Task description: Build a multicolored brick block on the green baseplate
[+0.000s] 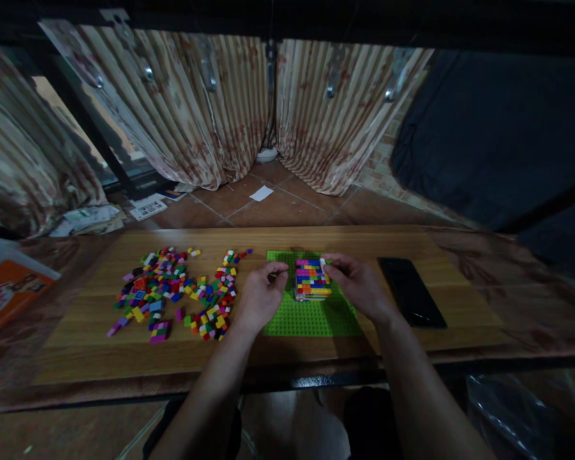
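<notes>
Right hand (359, 284) pinches a white brick (322, 262) at the one o'clock corner of the brick block (312, 282), which stands on a green baseplate (311, 319). Left hand (261, 294) at the block's nine o'clock, fingers curled, contents indiscernible.

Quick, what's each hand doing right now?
Left hand: fingers pinched beside the brick stack; contents cannot be told.
Right hand: pinching a white brick over the stack.
</notes>
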A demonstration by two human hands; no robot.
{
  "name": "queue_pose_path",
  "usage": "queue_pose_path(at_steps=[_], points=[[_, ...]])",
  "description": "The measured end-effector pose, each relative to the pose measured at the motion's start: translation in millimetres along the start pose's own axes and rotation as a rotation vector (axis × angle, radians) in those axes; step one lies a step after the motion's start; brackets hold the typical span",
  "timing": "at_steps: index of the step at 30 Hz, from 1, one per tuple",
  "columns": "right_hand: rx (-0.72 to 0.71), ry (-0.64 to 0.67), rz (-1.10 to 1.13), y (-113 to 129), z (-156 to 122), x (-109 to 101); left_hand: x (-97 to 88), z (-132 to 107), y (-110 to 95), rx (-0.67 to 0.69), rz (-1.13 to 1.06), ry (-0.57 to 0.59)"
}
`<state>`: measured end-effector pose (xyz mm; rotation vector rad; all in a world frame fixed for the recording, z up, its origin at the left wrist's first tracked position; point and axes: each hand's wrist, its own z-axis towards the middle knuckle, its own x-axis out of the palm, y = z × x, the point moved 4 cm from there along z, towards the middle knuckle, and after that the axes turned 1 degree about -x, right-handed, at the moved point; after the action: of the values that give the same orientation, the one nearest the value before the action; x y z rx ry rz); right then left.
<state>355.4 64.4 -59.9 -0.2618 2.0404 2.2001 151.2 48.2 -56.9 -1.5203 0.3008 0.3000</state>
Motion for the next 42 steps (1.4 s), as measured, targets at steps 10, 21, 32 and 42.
queue_pose_path(at_steps=[10, 21, 32, 42], points=[[-0.037, -0.027, -0.069, 4.0, -2.7, -3.8, 2.0, -1.7, 2.6, 0.021, 0.035, -0.015], [-0.087, -0.005, -0.182, 8.4, -1.8, -7.6, 4.4, -7.3, -12.4, -0.007, 0.041, 0.027], [-0.142, 0.017, -0.259, 13.7, -2.3, -5.2, 15.1, -7.8, -8.7, 0.010, -0.006, 0.033], [-0.146, 0.022, -0.274, 14.9, 0.1, -4.9, 17.8, -8.9, -5.0, 0.009, -0.076, 0.039]])
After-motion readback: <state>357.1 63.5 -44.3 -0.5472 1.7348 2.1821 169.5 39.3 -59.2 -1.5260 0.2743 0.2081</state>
